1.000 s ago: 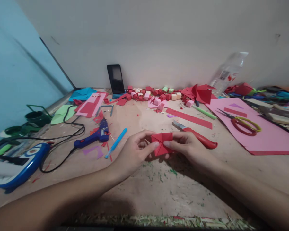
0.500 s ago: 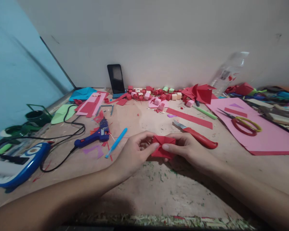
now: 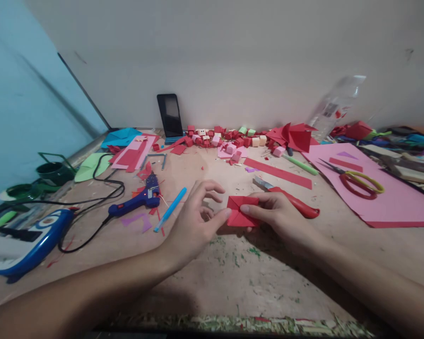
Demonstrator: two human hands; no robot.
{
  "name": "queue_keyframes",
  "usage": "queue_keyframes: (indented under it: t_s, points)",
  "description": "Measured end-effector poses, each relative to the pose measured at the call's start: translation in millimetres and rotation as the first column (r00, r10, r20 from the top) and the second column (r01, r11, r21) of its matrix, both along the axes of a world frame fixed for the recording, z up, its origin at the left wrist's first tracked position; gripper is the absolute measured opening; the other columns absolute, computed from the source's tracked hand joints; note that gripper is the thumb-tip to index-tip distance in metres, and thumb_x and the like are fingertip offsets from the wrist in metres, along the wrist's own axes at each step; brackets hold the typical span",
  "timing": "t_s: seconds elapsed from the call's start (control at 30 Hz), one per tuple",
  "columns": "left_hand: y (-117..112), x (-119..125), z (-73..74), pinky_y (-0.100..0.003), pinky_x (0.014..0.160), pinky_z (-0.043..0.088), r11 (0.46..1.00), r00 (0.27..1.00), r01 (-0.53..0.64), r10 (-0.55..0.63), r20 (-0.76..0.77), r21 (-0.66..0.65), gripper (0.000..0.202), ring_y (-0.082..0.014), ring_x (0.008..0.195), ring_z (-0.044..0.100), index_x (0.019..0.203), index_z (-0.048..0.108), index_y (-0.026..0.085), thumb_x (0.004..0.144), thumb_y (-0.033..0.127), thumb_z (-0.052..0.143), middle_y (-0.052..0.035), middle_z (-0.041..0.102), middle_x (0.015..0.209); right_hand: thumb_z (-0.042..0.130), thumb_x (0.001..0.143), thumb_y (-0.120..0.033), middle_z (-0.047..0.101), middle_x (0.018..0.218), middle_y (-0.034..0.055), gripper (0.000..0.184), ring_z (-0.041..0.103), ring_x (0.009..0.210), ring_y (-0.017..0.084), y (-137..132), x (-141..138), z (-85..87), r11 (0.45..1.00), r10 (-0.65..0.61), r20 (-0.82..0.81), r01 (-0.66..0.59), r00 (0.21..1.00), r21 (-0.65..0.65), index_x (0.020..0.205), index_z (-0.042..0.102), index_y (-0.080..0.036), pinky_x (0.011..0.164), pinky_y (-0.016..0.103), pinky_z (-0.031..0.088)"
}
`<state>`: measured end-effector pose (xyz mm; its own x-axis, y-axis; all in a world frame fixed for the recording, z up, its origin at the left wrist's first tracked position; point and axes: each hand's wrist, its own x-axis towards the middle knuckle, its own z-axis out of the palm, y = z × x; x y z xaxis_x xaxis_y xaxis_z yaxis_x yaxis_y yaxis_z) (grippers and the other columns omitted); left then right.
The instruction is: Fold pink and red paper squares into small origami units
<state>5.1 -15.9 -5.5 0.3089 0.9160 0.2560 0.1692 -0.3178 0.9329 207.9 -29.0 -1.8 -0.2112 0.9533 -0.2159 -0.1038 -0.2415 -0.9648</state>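
A small square of folded red paper [image 3: 236, 217] with diagonal creases is pinched between the thumb and fingers of my right hand [image 3: 277, 213]. My left hand [image 3: 201, 214] is at the paper's left side, fingers apart and curved, its thumb tip close to or touching the left edge. Just beyond my right hand lies a utility knife with a red handle [image 3: 297, 202]. To the left of my left hand is a blue pen-like stick [image 3: 170, 209], and past it a blue glue gun [image 3: 134, 205] with its black cord.
Scissors [image 3: 360, 183] rest on pink paper [image 3: 392, 207] at the right. Along the wall are many small paper cubes [image 3: 229, 148], a leaning phone [image 3: 170, 115] and a tilted plastic bottle [image 3: 339, 106]. A blue-and-white power strip [image 3: 53, 235] stands at the left.
My left fingers have let go of the folded red paper and opened away from it. The paper stays in my right hand and now appears flatter and more square.
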Motion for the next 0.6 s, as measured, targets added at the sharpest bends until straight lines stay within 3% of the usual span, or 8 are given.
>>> queue_keyframes:
  t_s: [0.07, 0.17, 0.27, 0.37, 0.47, 0.6]
  points:
    - [-1.6, -2.2, 0.7, -0.025, 0.080, 0.056, 0.994, 0.998, 0.008, -0.002, -0.060, 0.106, 0.023, -0.0191, 0.110, 0.062, 0.105, 0.062, 0.023, 0.087, 0.009, 0.062, -0.0067, 0.053, 0.129, 0.087, 0.077, -0.039, 0.071, 0.061, 0.0021, 0.024, 0.062, 0.051, 0.014, 0.5, 0.6, -1.4, 1.000, -0.022, 0.010, 0.022, 1.000, -0.010, 0.079, 0.078, -0.017, 0.051, 0.026, 0.045]
    - [-4.0, -3.5, 0.0, -0.025, 0.081, 0.060, 0.985, 0.984, 0.107, -0.085, -0.158, 0.135, 0.030, -0.0235, 0.128, 0.056, 0.100, 0.068, 0.023, 0.084, 0.001, 0.056, -0.0081, 0.045, 0.144, 0.086, 0.078, -0.041, 0.074, 0.066, 0.0041, 0.026, 0.065, 0.055, 0.015, -0.4, 2.0, -2.4, 0.999, -0.032, 0.033, 0.033, 0.999, -0.003, 0.080, 0.079, -0.015, 0.053, 0.026, 0.046]
    - [-5.0, -2.3, -1.5, -0.032, 0.091, 0.062, 0.977, 0.973, 0.158, -0.129, -0.190, 0.144, 0.029, -0.0267, 0.139, 0.048, 0.098, 0.073, 0.025, 0.085, 0.003, 0.060, -0.0075, 0.043, 0.148, 0.085, 0.080, -0.040, 0.078, 0.073, 0.0063, 0.026, 0.069, 0.062, 0.017, -1.8, 3.2, -2.4, 1.000, -0.008, 0.019, 0.008, 1.000, 0.001, 0.085, 0.081, -0.015, 0.057, 0.026, 0.048]
    - [-4.8, -0.7, -1.3, -0.041, 0.107, 0.056, 0.977, 0.977, 0.141, -0.111, -0.182, 0.160, 0.018, -0.0261, 0.137, 0.051, 0.093, 0.076, 0.025, 0.087, 0.009, 0.069, -0.0066, 0.048, 0.145, 0.084, 0.080, -0.039, 0.078, 0.075, 0.0073, 0.026, 0.070, 0.064, 0.017, -2.0, 3.4, -2.7, 1.000, 0.027, 0.018, -0.028, 0.999, 0.002, 0.087, 0.081, -0.014, 0.060, 0.027, 0.050]
    - [-5.1, 0.1, 0.2, -0.037, 0.099, 0.060, 0.986, 0.981, 0.134, -0.117, -0.152, 0.103, 0.008, -0.0266, 0.134, 0.053, 0.090, 0.078, 0.024, 0.088, 0.016, 0.075, -0.0072, 0.050, 0.143, 0.083, 0.081, -0.041, 0.079, 0.074, 0.0086, 0.028, 0.070, 0.064, 0.018, -1.2, 2.9, -3.3, 0.999, 0.045, 0.029, -0.045, 0.999, 0.003, 0.087, 0.080, -0.014, 0.061, 0.027, 0.050]
    - [-5.8, 0.3, 2.1, -0.032, 0.086, 0.063, 0.986, 0.980, 0.166, -0.166, -0.112, -0.012, 0.009, -0.0250, 0.123, 0.061, 0.091, 0.081, 0.023, 0.086, 0.016, 0.078, -0.0076, 0.049, 0.144, 0.082, 0.082, -0.044, 0.079, 0.071, 0.0103, 0.031, 0.070, 0.061, 0.018, -2.1, 0.6, -1.3, 0.999, 0.051, 0.026, -0.051, 0.998, -0.007, 0.081, 0.078, -0.014, 0.059, 0.026, 0.050]
